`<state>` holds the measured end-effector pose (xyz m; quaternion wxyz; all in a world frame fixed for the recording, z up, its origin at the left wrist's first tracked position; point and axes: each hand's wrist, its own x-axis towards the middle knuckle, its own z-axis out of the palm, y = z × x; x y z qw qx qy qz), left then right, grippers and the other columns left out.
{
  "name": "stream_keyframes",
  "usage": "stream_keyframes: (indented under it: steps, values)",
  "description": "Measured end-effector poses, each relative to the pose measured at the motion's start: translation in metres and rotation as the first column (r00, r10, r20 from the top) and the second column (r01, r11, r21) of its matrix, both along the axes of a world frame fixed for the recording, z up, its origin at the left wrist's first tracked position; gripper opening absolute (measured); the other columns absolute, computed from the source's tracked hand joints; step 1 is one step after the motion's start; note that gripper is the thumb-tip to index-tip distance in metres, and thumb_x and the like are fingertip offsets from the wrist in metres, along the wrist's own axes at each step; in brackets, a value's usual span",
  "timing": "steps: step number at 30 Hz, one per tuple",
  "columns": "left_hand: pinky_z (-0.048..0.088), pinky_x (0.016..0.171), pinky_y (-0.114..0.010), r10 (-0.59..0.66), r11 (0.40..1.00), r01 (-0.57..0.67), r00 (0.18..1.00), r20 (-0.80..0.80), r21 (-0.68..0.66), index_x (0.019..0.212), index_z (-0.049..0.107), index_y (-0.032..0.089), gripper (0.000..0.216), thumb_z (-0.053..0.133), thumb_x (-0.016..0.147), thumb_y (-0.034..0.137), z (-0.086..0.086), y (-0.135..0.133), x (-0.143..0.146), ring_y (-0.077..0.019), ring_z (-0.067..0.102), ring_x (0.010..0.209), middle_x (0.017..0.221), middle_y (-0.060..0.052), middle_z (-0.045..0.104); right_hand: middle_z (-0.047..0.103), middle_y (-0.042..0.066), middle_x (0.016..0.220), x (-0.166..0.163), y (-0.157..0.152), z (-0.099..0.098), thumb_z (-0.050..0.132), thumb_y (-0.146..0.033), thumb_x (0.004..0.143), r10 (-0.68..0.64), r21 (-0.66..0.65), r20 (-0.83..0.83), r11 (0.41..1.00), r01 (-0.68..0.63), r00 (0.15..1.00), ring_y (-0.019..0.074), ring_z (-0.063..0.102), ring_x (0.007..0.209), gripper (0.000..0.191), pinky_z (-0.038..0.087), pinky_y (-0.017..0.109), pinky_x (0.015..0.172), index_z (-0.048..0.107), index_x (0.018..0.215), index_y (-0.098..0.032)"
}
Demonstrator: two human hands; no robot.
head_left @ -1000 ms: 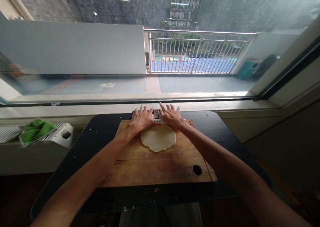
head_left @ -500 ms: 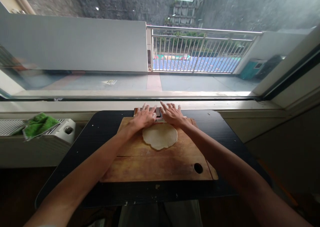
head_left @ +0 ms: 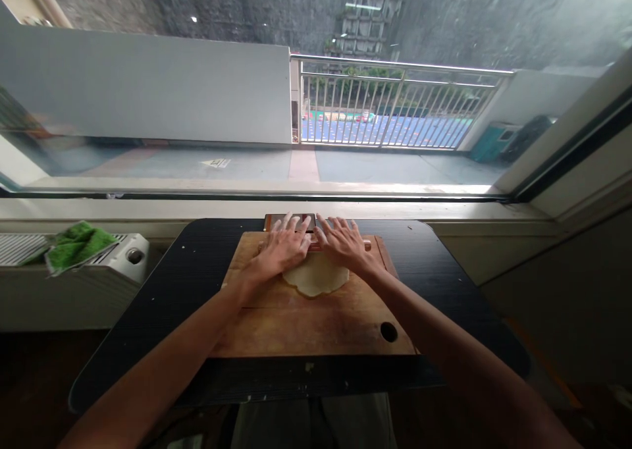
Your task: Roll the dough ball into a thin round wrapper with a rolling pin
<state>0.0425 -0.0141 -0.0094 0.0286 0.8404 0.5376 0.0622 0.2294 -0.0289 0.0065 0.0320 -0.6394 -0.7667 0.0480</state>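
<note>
A thin, uneven sheet of pale dough (head_left: 316,276) lies on a wooden cutting board (head_left: 311,330). My left hand (head_left: 286,243) and my right hand (head_left: 344,243) rest palms down, side by side, over the dough's far edge. Beneath both palms runs a rolling pin (head_left: 367,245), mostly hidden; its right end and a short stretch between the hands show. The fingers of each hand are stretched forward and spread, not wrapped round the pin. White flour dusts the fingertips.
The board sits on a black table (head_left: 168,297). Behind it, a flat dark, brown-edged object (head_left: 273,220) lies near the window sill (head_left: 444,210). At left, a green cloth (head_left: 81,243) drapes over a white radiator (head_left: 133,274). A hole (head_left: 388,332) pierces the board's near right.
Both hands have moved slightly towards me with the rolling pin, from beyond the dough onto its far part. More of the dough is now covered.
</note>
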Motion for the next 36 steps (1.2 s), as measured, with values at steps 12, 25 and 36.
stream_keyframes:
  steps: [12, 25, 36]
  values:
    - [0.031, 0.136, -0.061, 0.109, 0.994, -0.108, 0.994, 0.022, -0.03, 0.179, 0.032, 0.021, 0.07, 0.031, 0.114, 0.047, 0.007, 0.035, 0.007, -0.0374, 0.03, 0.173, 0.182, -0.017, 0.041, 0.026, 0.017, 0.188, 0.002, 0.044, 0.0, 0.01, -0.061, 0.118, -0.038, -0.078, -0.055, 0.996, 0.033, 0.998, 0.037, 0.025, 0.174, 0.078, 0.021, 0.067, 0.137, 0.012, 0.186, -0.022]
    - [0.032, 0.137, -0.058, 0.097, 0.995, -0.097, 0.995, -0.001, 0.021, 0.178, 0.038, 0.022, 0.066, 0.033, 0.115, 0.041, 0.005, -0.001, 0.009, -0.0367, 0.032, 0.172, 0.181, -0.017, 0.043, 0.041, 0.021, 0.181, -0.003, 0.007, -0.002, 0.02, -0.067, 0.117, -0.015, 0.001, -0.106, 1.0, 0.016, 0.994, 0.0385, 0.034, 0.17, 0.085, 0.022, 0.064, 0.138, 0.029, 0.181, -0.013]
    - [0.028, 0.141, -0.052, -0.062, 0.991, 0.062, 0.998, -0.005, 0.119, 0.176, 0.039, 0.013, 0.071, 0.024, 0.118, 0.051, -0.018, -0.028, -0.034, -0.031, 0.029, 0.174, 0.183, -0.016, 0.04, 0.038, 0.02, 0.182, 0.012, -0.041, -0.006, 0.007, -0.061, 0.119, 0.096, 0.017, -0.107, 0.995, -0.095, 0.99, 0.0319, 0.023, 0.175, 0.088, 0.019, 0.053, 0.142, 0.04, 0.176, -0.004]
